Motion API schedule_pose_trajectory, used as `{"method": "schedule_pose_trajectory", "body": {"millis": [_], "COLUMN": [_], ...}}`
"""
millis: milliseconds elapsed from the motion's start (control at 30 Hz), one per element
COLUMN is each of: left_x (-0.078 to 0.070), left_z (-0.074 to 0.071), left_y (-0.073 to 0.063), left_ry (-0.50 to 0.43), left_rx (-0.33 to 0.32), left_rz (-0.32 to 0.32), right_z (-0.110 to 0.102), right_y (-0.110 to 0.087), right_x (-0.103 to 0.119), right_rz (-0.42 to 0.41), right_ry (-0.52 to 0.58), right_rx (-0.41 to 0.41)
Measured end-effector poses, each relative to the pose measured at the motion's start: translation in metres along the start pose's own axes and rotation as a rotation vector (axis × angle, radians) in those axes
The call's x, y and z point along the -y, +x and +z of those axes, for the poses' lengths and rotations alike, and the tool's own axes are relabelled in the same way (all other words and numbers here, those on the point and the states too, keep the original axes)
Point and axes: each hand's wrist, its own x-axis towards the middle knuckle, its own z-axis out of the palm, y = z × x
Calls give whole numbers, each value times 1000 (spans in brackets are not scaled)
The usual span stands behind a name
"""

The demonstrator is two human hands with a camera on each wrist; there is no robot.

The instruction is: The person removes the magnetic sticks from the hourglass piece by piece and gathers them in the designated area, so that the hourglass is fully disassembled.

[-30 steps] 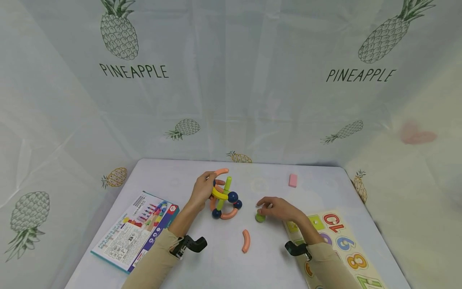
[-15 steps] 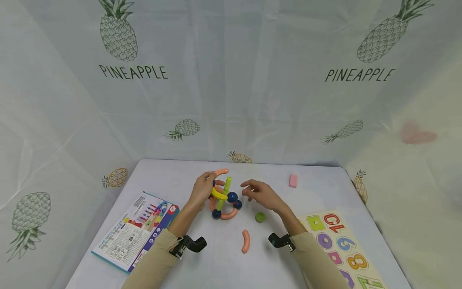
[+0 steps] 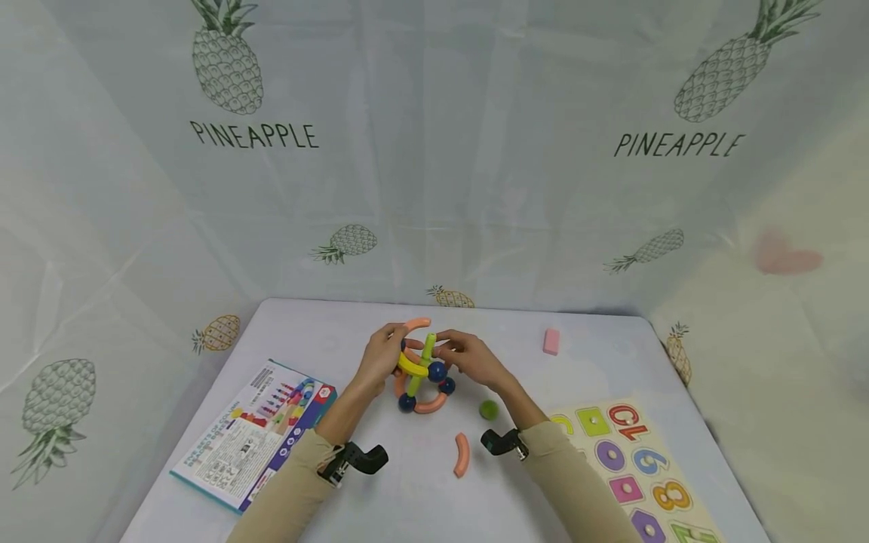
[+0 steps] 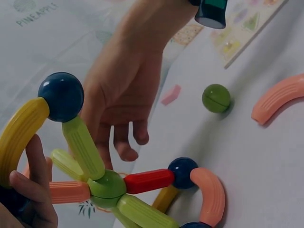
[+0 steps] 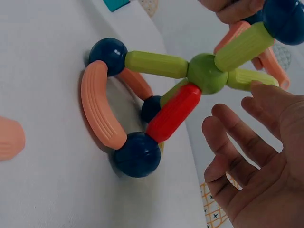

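My left hand (image 3: 382,354) grips the far left side of a magnetic stick-and-ball structure (image 3: 416,383), its fingers by a dark blue ball and a curved yellow stick (image 4: 14,137). The structure has a green ball (image 5: 207,73) at its middle, with light green, red and orange sticks running out of it. Dark blue balls and curved orange sticks form its base on the table. My right hand (image 3: 475,360) reaches in from the right with loose fingers. Its thumb (image 5: 273,95) overlaps the end of a light green stick (image 5: 249,80) in the right wrist view.
A loose green ball (image 3: 489,409) and a curved orange stick (image 3: 462,455) lie nearer on the table (image 3: 421,498). Farther back is a pink block (image 3: 551,341). At left lies a printed toy box (image 3: 254,434); at right, a number puzzle board (image 3: 631,467).
My right hand has left the loose green ball, moving left and away from me to the structure's upright light green stick. The left hand and the structure have stayed in place.
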Motion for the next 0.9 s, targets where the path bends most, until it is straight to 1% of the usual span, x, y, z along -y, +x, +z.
{"method": "schedule_pose_trajectory", "body": {"millis": [200, 533, 700, 900], "left_x": [0, 0, 0, 1], "left_z": [0, 1, 1, 0], "left_y": [-1, -1, 0, 0], "left_ry": [0, -4, -2, 1], "left_rx": [-8, -12, -14, -9], "left_rz": [5, 8, 9, 7], "right_z": [6, 11, 12, 13], "right_y": [3, 5, 4, 4], "right_x": [5, 9, 11, 11], "right_rz": [1, -47, -61, -60], "right_ry": [-49, -113, -117, -110], "right_rx": [-12, -29, -29, -23]}}
